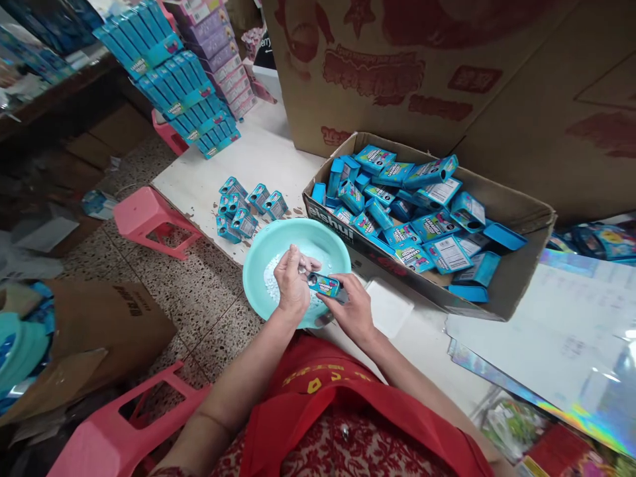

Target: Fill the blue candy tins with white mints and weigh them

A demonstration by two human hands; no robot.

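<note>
My right hand [354, 303] grips a small blue candy box [325, 285] by its right end, tilted on its side above the basin. The dark opening of the box faces my left hand [292, 281]. That hand is closed, its fingers curled up against the opening; what lies inside the fingers is hidden. Beneath both hands stands a turquoise basin [253, 255], with small white candy pieces [272, 278] at its bottom. Several blue boxes [243, 222] stand upright on the table, left of and beyond the basin, dark holes showing on top of some.
A cardboard carton [527, 278] full of jumbled blue boxes sits right of the basin. Stacked blue display packs [173, 86] rise at the far left table end, beside pink and purple boxes [218, 46]. Pink stools [149, 222] stand left. Shiny sheets [551, 331] lie right.
</note>
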